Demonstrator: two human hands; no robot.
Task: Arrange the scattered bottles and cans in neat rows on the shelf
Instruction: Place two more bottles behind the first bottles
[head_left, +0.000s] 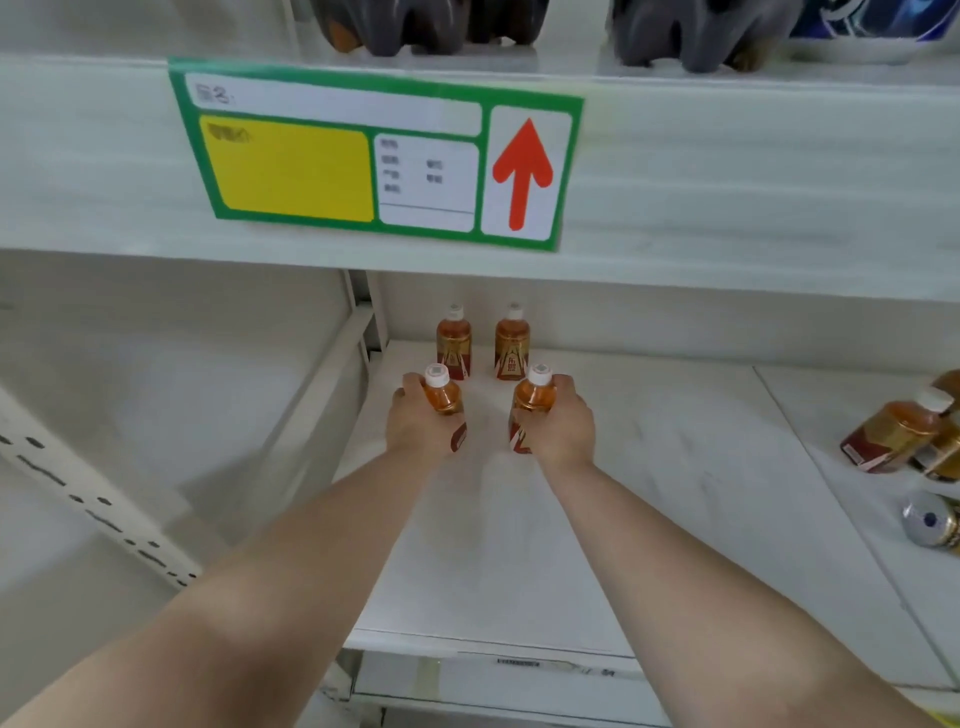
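As fingers (411, 383) of the left hand (415, 423) curl round one small amber bottle (442, 399) and the right hand (560, 422) grips a second amber bottle (535, 397) the same way, a person reaches both arms deep onto a white shelf (519, 561). Each held bottle is upright, white cap on top and long axis vertical. Whether the bases touch the shelf cannot be told.

Straight beyond them, near the back wall, stand two matching bottles side by side, the far left bottle (454, 343) and the far right bottle (511, 343). The held pair sits just on the near side of these, at much the same spacing, so the set-down appears to turn on keeping each bottle in line with its far partner, making two rows running front to back. Both hands are level, neither nearer the far pair.

Well apart at the right edge, tipped bottles (888, 439) lie in a cluster with a can (930, 519) just on their near side, its silvery end towards the camera. They are not yet lined up.
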